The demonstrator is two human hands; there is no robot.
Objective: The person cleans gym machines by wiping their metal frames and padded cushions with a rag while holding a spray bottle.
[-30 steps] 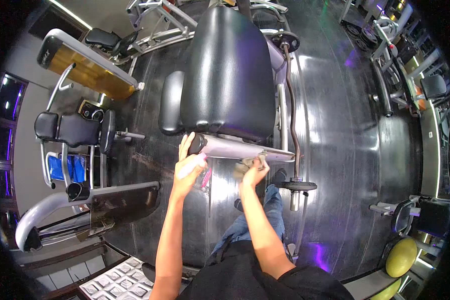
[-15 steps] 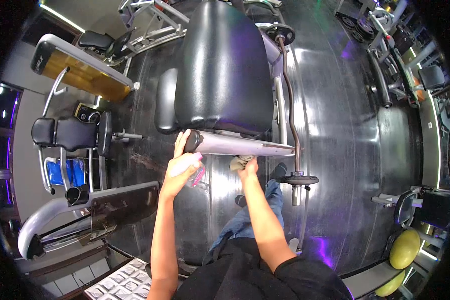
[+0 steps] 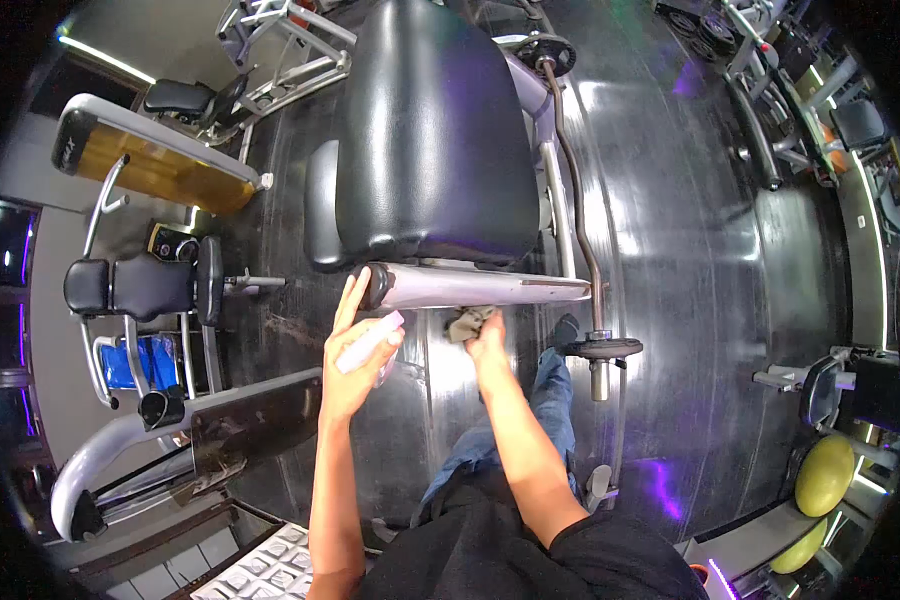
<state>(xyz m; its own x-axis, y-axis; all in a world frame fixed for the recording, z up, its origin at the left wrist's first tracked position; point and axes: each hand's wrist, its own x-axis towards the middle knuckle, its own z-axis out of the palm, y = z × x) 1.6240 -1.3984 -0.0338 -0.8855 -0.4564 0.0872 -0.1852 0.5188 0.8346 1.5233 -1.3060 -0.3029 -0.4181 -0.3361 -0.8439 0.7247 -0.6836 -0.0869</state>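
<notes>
My left hand (image 3: pixel 348 362) is wrapped round a spray bottle (image 3: pixel 368 347) with a white and pink top; most of its body is hidden by my palm. Extended fingers of the same hand rest against the black end cap (image 3: pixel 375 288) of a silver metal beam (image 3: pixel 480 289). My right hand (image 3: pixel 488 342) grips a crumpled greyish-brown cloth (image 3: pixel 467 323) at the near side of that beam, just below its middle. Whether the cloth presses on the metal is hard to make out. Above the beam lies a large black padded bench (image 3: pixel 435 150).
A bent bar (image 3: pixel 580 190) with a weight plate (image 3: pixel 603 348) at its near end stands right of the bench. Gym machines with black seats (image 3: pixel 155 290) are on the left. Yellow exercise balls (image 3: pixel 824 476) sit at lower right. My legs are below the beam.
The view has shifted slightly, so the bench and beam appear a little farther left. The bottle has turned in my left hand, showing less of its pink label. The cloth stays near the beam.
</notes>
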